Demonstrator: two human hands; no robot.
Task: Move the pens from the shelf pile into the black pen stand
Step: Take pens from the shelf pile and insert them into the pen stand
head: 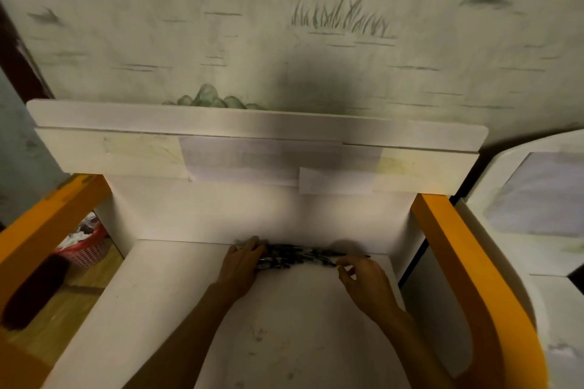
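Observation:
A pile of dark pens (300,256) lies in a row at the back of the white shelf surface (284,325), against the shelf's rear panel. My left hand (241,262) is at the pile's left end, its fingers curled over the pens there. My right hand (360,275) is at the pile's right end, with its fingertips touching the pens' tips. The black pen stand is not in view.
Orange side rails (458,262) frame the shelf on both sides. A white upper ledge (252,136) with taped papers overhangs the back. A red basket (87,246) sits on the floor at the left. A white cabinet (537,199) stands to the right.

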